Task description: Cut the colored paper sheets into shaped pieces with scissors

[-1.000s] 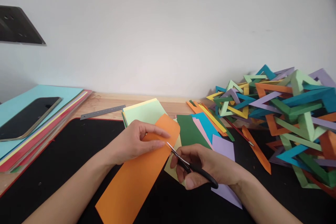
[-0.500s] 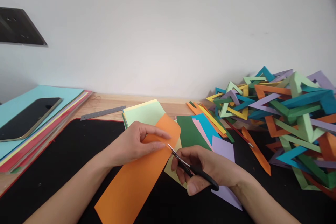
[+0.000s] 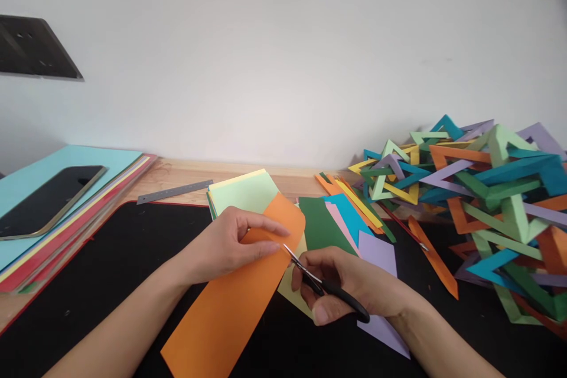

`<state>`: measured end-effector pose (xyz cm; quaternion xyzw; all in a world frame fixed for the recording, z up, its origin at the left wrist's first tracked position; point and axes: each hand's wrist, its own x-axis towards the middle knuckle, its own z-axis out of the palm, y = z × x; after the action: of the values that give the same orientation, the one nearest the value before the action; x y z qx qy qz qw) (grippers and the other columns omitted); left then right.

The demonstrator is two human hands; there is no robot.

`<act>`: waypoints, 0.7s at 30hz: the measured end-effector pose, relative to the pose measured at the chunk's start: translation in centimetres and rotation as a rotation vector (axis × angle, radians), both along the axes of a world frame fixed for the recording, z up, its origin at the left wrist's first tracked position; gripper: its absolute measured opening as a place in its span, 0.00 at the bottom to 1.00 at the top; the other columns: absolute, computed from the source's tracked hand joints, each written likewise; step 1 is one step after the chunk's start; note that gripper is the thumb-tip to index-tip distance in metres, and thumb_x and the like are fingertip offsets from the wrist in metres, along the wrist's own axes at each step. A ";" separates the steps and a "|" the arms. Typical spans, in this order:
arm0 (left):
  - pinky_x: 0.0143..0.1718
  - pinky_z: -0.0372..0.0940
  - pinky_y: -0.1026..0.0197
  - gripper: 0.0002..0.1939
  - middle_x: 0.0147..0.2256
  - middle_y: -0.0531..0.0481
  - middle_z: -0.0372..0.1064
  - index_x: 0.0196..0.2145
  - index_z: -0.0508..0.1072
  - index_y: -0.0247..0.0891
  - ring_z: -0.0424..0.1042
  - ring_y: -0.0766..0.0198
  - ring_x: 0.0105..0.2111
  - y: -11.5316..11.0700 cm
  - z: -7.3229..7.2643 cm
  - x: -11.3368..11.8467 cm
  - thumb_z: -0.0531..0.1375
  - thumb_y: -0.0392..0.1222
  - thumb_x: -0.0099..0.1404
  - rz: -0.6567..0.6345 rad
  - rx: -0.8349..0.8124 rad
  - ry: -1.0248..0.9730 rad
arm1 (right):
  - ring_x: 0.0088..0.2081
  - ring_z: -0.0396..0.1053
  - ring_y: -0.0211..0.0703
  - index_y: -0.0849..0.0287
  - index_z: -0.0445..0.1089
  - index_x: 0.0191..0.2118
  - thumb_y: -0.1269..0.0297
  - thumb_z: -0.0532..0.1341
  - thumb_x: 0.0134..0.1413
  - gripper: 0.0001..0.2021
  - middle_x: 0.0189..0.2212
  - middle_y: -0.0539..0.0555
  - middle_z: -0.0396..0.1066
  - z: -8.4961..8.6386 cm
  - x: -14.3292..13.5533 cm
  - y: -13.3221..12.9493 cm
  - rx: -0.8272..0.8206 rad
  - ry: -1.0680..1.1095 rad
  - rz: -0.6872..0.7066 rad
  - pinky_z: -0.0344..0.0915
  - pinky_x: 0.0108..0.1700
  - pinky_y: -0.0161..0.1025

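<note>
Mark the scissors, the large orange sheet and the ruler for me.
Scissors [image 3: 337,292]: head view, on the black handle.
Large orange sheet [image 3: 233,307]: head view, on its lower face.
Ruler [image 3: 175,191]: head view, middle of its grey length.

The left forearm [image 3: 128,313] and right forearm [image 3: 438,331], both bare, slant inward from the lower corners. The left hand [image 3: 225,245] stretches its thumb [image 3: 263,249] and forefinger [image 3: 270,225] rightward, a narrow gap between them. The right hand [image 3: 339,280] is curled, fingers [image 3: 306,290] bent, its thumb [image 3: 325,314] lowest and pointing left. The hands are near each other, not touching.
</note>
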<state>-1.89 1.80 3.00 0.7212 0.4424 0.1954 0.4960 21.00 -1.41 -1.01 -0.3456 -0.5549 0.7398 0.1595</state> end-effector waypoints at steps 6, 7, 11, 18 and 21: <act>0.35 0.66 0.66 0.12 0.39 0.53 0.78 0.41 0.78 0.42 0.74 0.60 0.39 -0.1 0.4 0.1 0.62 0.45 0.59 0.001 -0.002 -0.015 | 0.24 0.57 0.31 0.62 0.68 0.35 0.56 0.72 0.37 0.21 0.23 0.46 0.63 -0.2 0.0 0.0 -0.008 -0.009 -0.009 0.50 0.25 0.30; 0.35 0.66 0.66 0.12 0.39 0.53 0.78 0.41 0.78 0.42 0.74 0.60 0.39 -0.1 0.4 0.1 0.62 0.45 0.59 0.002 -0.005 -0.017 | 0.24 0.57 0.31 0.62 0.69 0.35 0.56 0.72 0.38 0.20 0.23 0.46 0.63 -0.2 0.0 0.0 -0.010 -0.014 -0.011 0.50 0.25 0.30; 0.41 0.66 0.65 0.12 0.41 0.54 0.77 0.40 0.78 0.43 0.74 0.60 0.42 -0.1 0.2 0.0 0.62 0.45 0.59 0.007 -0.002 -0.041 | 0.25 0.61 0.32 0.61 0.69 0.35 0.56 0.72 0.37 0.20 0.24 0.47 0.65 -0.3 0.1 0.0 -0.011 -0.023 -0.020 0.53 0.26 0.29; 0.44 0.66 0.63 0.12 0.38 0.53 0.78 0.41 0.78 0.43 0.74 0.60 0.41 -0.1 0.0 -0.1 0.62 0.45 0.59 0.002 0.016 -0.046 | 0.25 0.61 0.32 0.61 0.69 0.35 0.54 0.72 0.37 0.21 0.24 0.47 0.65 -0.3 0.1 -0.1 -0.011 -0.031 -0.021 0.51 0.25 0.29; 0.45 0.66 0.63 0.12 0.36 0.53 0.78 0.41 0.78 0.43 0.74 0.59 0.42 -0.1 0.1 0.0 0.62 0.45 0.59 0.004 0.012 -0.044 | 0.25 0.60 0.32 0.62 0.69 0.34 0.54 0.72 0.37 0.20 0.23 0.47 0.65 -0.3 0.1 0.0 -0.003 -0.032 -0.024 0.51 0.25 0.29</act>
<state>-1.90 1.71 3.10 0.7187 0.4316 0.2148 0.5011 21.06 -1.46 -1.31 -0.3643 -0.5521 0.7329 0.1589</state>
